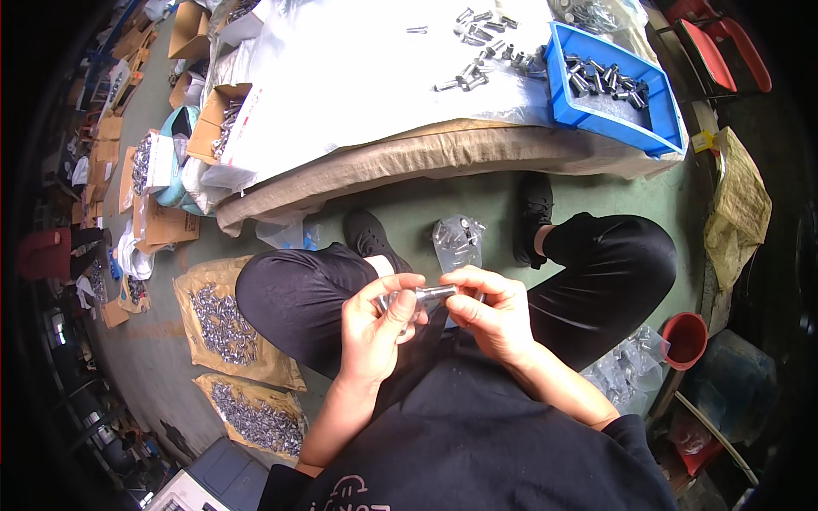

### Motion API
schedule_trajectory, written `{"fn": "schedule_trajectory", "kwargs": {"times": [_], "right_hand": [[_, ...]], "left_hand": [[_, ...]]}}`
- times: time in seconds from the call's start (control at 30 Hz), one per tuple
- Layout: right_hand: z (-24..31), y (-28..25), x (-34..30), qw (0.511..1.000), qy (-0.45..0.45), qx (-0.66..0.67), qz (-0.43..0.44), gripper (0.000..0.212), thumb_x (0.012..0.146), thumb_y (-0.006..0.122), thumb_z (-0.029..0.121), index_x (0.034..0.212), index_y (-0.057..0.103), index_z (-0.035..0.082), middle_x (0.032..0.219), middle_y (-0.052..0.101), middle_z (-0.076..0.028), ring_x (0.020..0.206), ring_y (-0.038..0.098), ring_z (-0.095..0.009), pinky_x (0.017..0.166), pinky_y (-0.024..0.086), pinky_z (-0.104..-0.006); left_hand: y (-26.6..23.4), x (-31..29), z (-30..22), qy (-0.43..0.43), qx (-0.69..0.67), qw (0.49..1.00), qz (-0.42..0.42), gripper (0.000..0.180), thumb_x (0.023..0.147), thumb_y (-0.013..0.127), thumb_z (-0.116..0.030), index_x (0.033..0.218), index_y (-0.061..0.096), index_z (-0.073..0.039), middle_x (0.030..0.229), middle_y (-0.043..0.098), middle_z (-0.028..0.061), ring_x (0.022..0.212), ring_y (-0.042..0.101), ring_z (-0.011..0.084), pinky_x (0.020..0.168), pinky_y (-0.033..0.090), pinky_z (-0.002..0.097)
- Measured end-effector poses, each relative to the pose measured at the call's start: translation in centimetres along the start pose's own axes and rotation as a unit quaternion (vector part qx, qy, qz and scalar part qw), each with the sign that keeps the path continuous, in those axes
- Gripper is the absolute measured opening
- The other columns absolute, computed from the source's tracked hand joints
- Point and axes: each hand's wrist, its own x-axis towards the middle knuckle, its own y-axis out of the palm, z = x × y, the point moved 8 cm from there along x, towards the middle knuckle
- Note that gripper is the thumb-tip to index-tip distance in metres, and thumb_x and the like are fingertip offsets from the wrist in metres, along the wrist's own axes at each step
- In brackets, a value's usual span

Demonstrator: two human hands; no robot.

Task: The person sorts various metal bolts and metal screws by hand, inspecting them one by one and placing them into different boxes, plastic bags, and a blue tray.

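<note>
Over my lap, a small shiny metal cylindrical part (437,293) lies level between my two hands. The thumb and fingers of my left hand (368,330) are closed round its left end, and more shiny metal shows among those fingers, too covered to tell apart. My right hand (497,317) pinches the right end between thumb and fingertips. Beyond the hands, on the floor between my shoes, stands a clear plastic bag (458,245) with metal parts in it.
Ahead is a table with a white sheet (366,77), bearing loose metal parts (473,75) and a blue bin (613,126) of similar parts. Sacks heaped with small parts (226,328) lie on the left floor. A red bucket (687,341) and clear bags (626,370) are at right.
</note>
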Motion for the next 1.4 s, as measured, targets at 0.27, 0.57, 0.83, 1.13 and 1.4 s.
{"fn": "schedule_trajectory", "kwargs": {"times": [0.27,0.57,0.83,1.13,1.4], "right_hand": [[-1.2,-0.3,0.1,0.997,0.041,0.058,-0.004,0.022,0.076,0.061,0.002,0.098,0.057,-0.001,0.072,0.053,-0.004,0.054,0.043,-0.009,0.049,0.035,-0.0207],[-1.5,0.5,0.2,0.983,0.113,0.132,0.059,0.011,0.078,0.058,0.010,0.084,0.051,0.003,0.068,0.048,-0.002,0.056,0.042,-0.008,0.047,0.037,-0.0217],[-1.3,0.9,0.4,0.998,0.040,-0.057,0.009,0.020,0.073,0.065,0.002,0.090,0.055,0.000,0.071,0.050,0.001,0.065,0.049,-0.006,0.060,0.042,-0.0191],[-3.1,-0.6,0.6,0.994,0.109,0.004,0.004,0.026,0.086,0.050,0.019,0.100,0.056,-0.002,0.072,0.057,-0.004,0.048,0.041,-0.007,0.044,0.030,-0.0190],[-4.1,0.6,0.4,0.964,0.172,0.201,0.020,0.020,0.087,0.049,0.021,0.091,0.053,0.001,0.064,0.051,-0.004,0.045,0.040,-0.008,0.041,0.030,-0.0203]], "left_hand": [[1.1,-0.2,-2.9,0.219,0.293,0.930,0.010,0.020,0.081,0.057,-0.006,0.100,0.055,0.003,0.087,0.058,0.0066,0.065,0.053,0.0062,0.047,0.035,0.0142],[0.4,0.2,0.1,-0.022,-0.036,0.999,-0.015,0.029,0.091,0.037,-0.020,0.103,0.050,0.003,0.091,0.057,0.0146,0.062,0.054,0.0106,0.041,0.038,0.0176],[0.2,0.0,-0.5,0.011,0.057,0.998,-0.033,0.023,0.089,0.040,-0.009,0.101,0.054,0.005,0.093,0.058,0.0099,0.062,0.054,0.0065,0.043,0.036,0.0155],[0.9,0.1,-0.3,-0.006,0.007,1.000,0.010,0.023,0.086,0.041,-0.005,0.102,0.054,0.006,0.097,0.058,0.0124,0.061,0.055,0.0086,0.044,0.036,0.0155],[0.6,0.9,0.1,0.096,0.238,0.967,-0.002,0.028,0.076,0.061,0.000,0.104,0.056,0.003,0.086,0.059,0.0072,0.062,0.051,0.0055,0.051,0.039,0.0156]]}}
